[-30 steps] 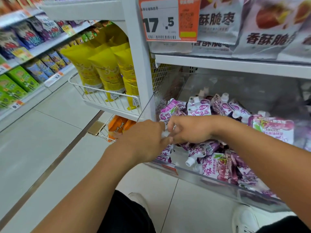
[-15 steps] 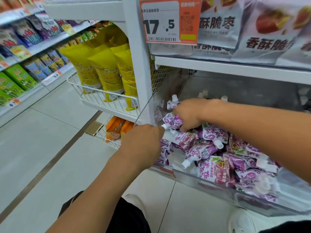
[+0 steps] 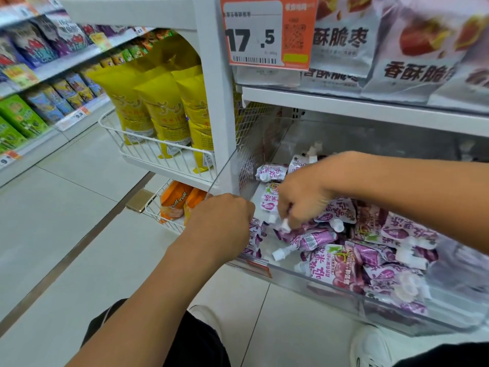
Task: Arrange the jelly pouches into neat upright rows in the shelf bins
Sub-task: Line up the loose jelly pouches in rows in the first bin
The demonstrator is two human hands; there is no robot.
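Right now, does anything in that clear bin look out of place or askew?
Yes. The jelly pouches lie in a loose heap in the clear bin, spouts pointing every way, none in a clear upright row. The right hand pinches one by its white cap; the left hand is at the bin's left corner.

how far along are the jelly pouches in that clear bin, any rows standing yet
Barely started. Done: no upright row shows; the purple jelly pouches lie jumbled in the clear bin. In hand: the right hand pinches one pouch's white cap, and the left hand is at the bin's front left corner, its fingers hidden. Left: nearly every pouch needs standing up.
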